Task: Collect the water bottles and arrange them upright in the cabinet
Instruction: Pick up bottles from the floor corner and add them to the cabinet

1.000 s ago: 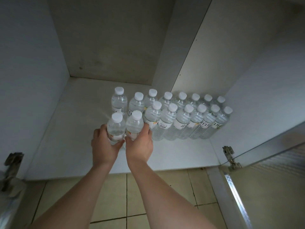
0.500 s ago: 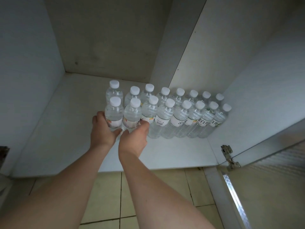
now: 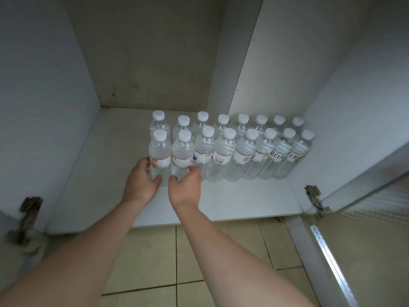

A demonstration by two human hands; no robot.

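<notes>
Sixteen clear plastic white-capped water bottles stood upright, caps up, while the left hand and right hand hovered loosely open beside the two nearest.

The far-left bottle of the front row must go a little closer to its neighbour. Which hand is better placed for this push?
Probably the left hand. It curls beside the far-left front bottle, fingers near its outer side. The right hand sits before the second bottle.
</notes>
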